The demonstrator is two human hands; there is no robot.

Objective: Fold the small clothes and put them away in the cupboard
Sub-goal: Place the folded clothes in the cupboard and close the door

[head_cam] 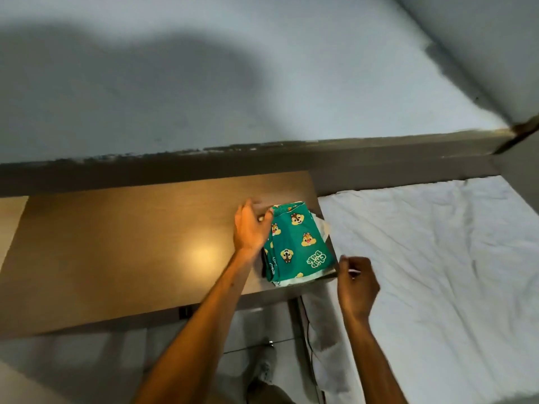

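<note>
- Resting on the right near corner of a brown wooden desk [122,246]: a small stack of folded clothes, topped by a green garment with chipmunk print [297,243]; a pale garment [319,225] peeks out beneath at the right and near edges.
- Left hand [250,225] placed against the left side of the stack, fingers extended and slightly spread toward the far corner, apparently touching the cloth edge; blurred, so contact not certain. Likely squaring or steadying the pile rather than gripping it.
- Right hand [357,282] held in the air just off the near right corner of the desk, apart from the stack; fingers loosely curled. Something pale shows near the fingertips, too small to identify; cannot tell whether anything is pinched.
- White rumpled bedsheet [437,258] lies directly to the right of the desk. No further loose clothes visible on it.
- Grey wall [204,83] behind, with a dark shadow across it; tiled floor [262,316] below the desk edge.
- Cupboard not in view.
- Judgement: folding stage appears near done for these pieces; stack sits at the desk corner, probably for easy reach from both sides.
- Next step presumably needs both hands flanking or under the pile to lift it whole.
- Risk: top garment sliding off the pale one if lifted unevenly.
</note>
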